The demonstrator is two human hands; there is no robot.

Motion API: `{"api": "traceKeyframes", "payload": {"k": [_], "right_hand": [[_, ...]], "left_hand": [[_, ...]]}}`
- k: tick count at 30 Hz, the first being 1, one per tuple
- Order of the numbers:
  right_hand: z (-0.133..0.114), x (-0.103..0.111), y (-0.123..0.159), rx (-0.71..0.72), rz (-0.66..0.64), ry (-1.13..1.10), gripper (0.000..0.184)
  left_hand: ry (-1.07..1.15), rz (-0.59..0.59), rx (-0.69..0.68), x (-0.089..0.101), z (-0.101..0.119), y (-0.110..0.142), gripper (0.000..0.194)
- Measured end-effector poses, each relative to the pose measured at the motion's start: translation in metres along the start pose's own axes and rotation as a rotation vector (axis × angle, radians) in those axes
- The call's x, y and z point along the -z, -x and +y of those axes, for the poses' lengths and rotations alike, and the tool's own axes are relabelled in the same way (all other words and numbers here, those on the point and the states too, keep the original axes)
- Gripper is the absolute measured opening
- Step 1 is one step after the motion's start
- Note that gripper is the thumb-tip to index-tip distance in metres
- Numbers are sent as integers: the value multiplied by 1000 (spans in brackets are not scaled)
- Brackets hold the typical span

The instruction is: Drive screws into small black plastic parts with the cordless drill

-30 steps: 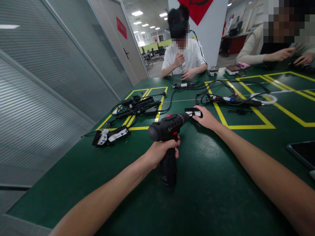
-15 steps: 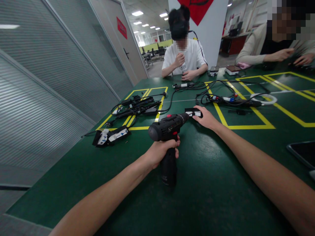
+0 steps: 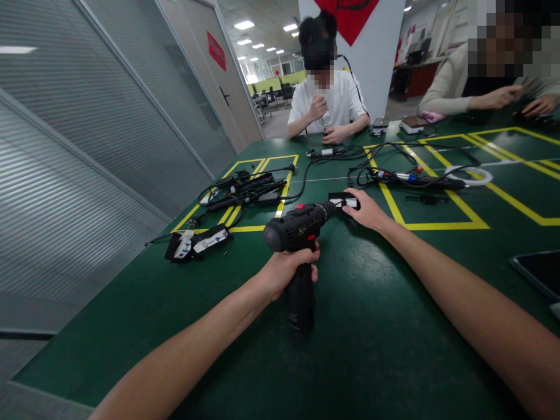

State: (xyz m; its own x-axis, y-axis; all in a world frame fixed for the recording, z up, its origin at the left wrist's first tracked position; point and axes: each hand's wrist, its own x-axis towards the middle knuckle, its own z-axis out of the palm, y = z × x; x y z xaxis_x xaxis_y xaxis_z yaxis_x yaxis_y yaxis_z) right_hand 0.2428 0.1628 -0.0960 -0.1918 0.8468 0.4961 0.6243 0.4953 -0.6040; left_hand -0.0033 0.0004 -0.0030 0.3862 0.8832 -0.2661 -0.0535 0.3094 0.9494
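Note:
A black cordless drill (image 3: 297,227) with red buttons stands upright in the middle of the head view. My left hand (image 3: 286,268) is wrapped round its grip, and the chuck points forward and to the right. Just beyond the chuck is a small black box with white parts inside (image 3: 336,197). My right hand (image 3: 365,209) grips this box at its right end, thumb in front and fingers behind. The drill's tip overlaps the box in view; whether it touches a screw there is too small to tell.
Black power adapters with cables (image 3: 249,189) lie in a heap at the left. Nearer sits an opened black casing with white parts (image 3: 199,242). Dark cables and a white ring (image 3: 470,175) lie at the right, a phone-like device (image 3: 540,271) at the right edge. Two people sit across the green table (image 3: 371,350).
Both my hands, the drill and the small black box look the same as half a second ago. The person at the right has shifted slightly.

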Motion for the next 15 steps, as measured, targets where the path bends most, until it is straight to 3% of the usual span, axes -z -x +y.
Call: {"api": "traceKeyframes", "payload": {"k": [15], "right_hand": [[-2,1,0,-14,-4,28,52]], "left_hand": [[-1,7,3,0,0,-1,22]]}}
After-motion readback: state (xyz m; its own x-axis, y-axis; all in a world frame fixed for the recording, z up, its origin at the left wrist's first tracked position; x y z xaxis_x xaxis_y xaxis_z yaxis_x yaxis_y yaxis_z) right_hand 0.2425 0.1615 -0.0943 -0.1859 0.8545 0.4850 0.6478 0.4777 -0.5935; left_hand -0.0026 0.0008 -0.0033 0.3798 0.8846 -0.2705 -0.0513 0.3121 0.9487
